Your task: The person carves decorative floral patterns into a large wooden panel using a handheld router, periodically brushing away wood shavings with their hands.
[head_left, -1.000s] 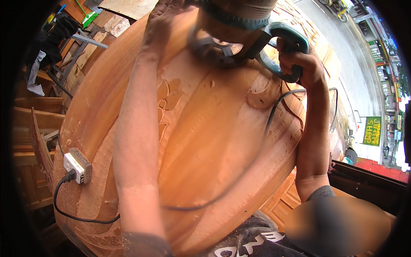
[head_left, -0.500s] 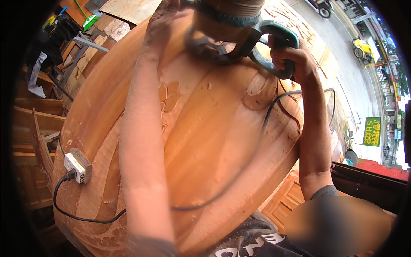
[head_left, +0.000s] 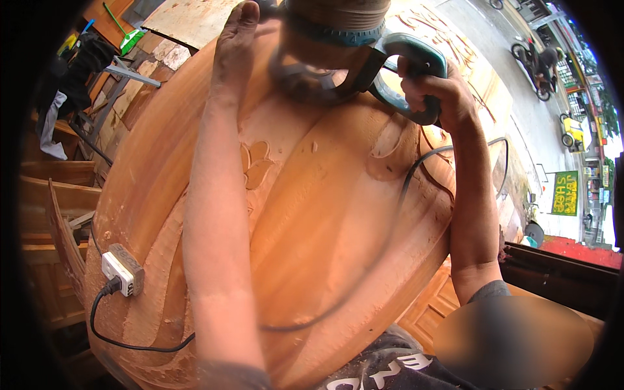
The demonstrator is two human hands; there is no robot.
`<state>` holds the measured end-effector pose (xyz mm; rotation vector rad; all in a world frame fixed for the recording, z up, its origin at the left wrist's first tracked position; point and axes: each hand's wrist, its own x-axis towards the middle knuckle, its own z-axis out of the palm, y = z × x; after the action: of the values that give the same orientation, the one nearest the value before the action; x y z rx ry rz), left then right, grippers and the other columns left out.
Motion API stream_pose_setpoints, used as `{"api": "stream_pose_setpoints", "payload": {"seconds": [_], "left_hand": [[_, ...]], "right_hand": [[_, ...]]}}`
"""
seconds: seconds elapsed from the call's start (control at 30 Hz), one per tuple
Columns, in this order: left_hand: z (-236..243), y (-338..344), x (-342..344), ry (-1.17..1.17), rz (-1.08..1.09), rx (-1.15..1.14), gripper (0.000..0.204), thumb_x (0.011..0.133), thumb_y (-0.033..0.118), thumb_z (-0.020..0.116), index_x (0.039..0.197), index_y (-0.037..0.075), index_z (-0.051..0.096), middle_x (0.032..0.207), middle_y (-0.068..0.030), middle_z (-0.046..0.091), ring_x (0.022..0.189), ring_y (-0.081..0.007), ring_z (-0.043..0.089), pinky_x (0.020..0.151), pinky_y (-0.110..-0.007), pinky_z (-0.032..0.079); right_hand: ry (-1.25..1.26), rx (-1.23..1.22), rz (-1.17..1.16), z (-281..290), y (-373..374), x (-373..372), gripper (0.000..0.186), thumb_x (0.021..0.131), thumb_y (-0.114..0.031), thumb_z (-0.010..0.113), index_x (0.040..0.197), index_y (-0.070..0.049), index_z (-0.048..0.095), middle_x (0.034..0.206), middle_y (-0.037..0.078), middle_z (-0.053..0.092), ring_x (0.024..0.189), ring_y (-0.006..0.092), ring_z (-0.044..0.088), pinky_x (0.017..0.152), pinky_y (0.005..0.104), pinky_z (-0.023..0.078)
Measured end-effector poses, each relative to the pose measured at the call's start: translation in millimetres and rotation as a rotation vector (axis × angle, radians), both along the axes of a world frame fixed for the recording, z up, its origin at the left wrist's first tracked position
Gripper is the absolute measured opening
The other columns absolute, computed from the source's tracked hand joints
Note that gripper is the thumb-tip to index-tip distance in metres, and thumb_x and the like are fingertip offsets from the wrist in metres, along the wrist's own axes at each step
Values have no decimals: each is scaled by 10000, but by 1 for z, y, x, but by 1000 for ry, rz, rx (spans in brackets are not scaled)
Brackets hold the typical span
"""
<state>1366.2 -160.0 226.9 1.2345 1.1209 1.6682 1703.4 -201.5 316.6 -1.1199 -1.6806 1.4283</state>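
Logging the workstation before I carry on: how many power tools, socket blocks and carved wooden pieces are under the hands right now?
Teal-handled power sander: 1
White socket block: 1
Large carved wooden piece: 1
Total: 3

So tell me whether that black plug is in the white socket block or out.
In. The black plug sits seated in the white socket block resting on the carved wood.

Matt, rough-carved wooden slab (head_left: 325,214)
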Motion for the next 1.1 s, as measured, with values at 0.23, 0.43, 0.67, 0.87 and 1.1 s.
{"api": "stream_pose_setpoints", "payload": {"seconds": [0.23, 0.43, 0.67, 0.87, 1.1], "left_hand": [[7, -4, 5, -1, -42, 22, 468, 1083, 506, 575, 1329, 112, 631, 1275, -22, 672, 1225, -161, 635, 1154, -378, 435], [14, -12, 13, 1, -88, 49, 476, 1079, 517, 577, 1329, 114, 631, 1273, -21, 669, 1226, -161, 631, 1149, -375, 436], [21, -14, 15, 12, -103, 70, 487, 1075, 529, 578, 1329, 117, 631, 1271, -19, 666, 1227, -160, 626, 1144, -372, 437], [23, -16, 15, 37, -109, 80, 477, 1074, 523, 582, 1315, 115, 635, 1266, -12, 656, 1235, -148, 612, 1145, -368, 437], [14, -11, 5, 23, -91, 58, 480, 1078, 507, 579, 1327, 99, 630, 1274, -8, 660, 1251, -160, 601, 1158, -369, 428]], "right_hand": [[17, -23, -12, -1, 3, 0, 194, 767, -169, 756, 898, -39, 694, 632, 13, 565, 557, 112, 540, 573, 284, 421], [30, -33, -29, 0, 2, 3, 199, 759, -171, 764, 870, -23, 690, 645, 16, 561, 575, 119, 552, 575, 294, 434], [-47, 15, -13, 0, 5, 10, 229, 756, -177, 767, 900, -14, 696, 618, 9, 548, 571, 108, 544, 580, 289, 426], [-50, 21, -16, -3, 5, 17, 230, 762, -173, 765, 907, -8, 700, 614, 8, 551, 569, 105, 544, 585, 288, 427], [-8, 4, -18, -3, 2, 20, 223, 759, -147, 769, 918, -10, 696, 632, 10, 562, 572, 104, 551, 566, 281, 425]]}}
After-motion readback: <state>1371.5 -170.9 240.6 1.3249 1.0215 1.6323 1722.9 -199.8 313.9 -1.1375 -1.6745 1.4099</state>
